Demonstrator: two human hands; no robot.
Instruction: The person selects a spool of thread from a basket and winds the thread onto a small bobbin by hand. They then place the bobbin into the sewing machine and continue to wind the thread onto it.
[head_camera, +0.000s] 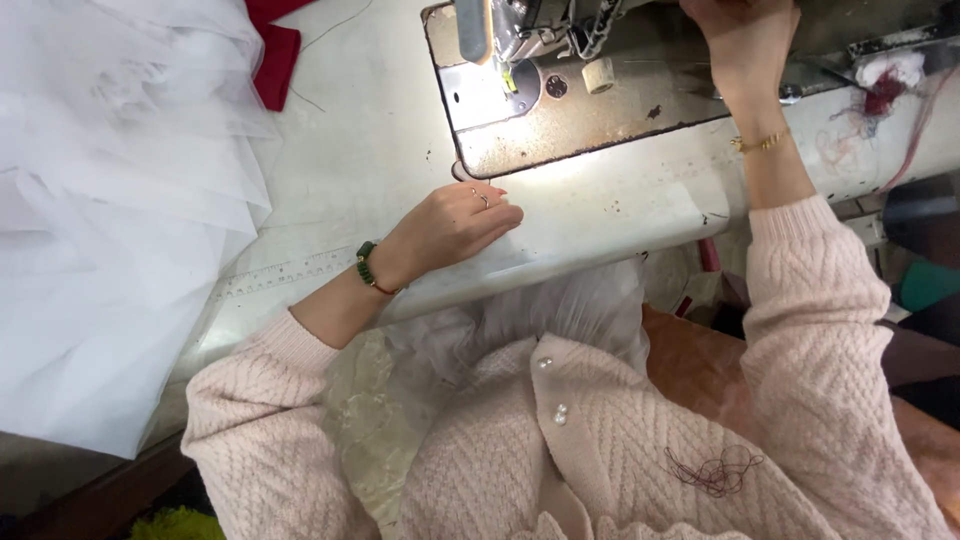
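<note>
Nearest the camera, a tangle of dark red thread (715, 470) lay on the front of the person's pink knitted cardigan (620, 440), just right of its pearl buttons (560, 413). Above the lap, a bunch of sheer white fabric (560, 305) hung over the near edge of the pale surface (350, 150) and spilled down between the arms.

The left hand (450, 228) rested palm down on the surface at that edge, its fingers (500, 212) held together and nearly straight, gripping nothing. It wore a ring, and a green beaded bracelet (365, 265) sat on the wrist. A ruler strip (275, 275) ran along the surface just left of that wrist.

Far left, a big heap of white tulle (110, 200) covered the surface, and a piece of red cloth (275, 55) lay beyond it.

Farther off, the metal bed of the sewing machine (570, 110) was lit brightly near the needle. The right hand (745, 40) reached to the far side of the machine, a gold bracelet (760, 142) on its wrist; its fingers ran out of view at the top edge, so I could not tell whether they gripped anything. A clump of pink and white thread scraps (885, 80) sat far right on the machine.
</note>
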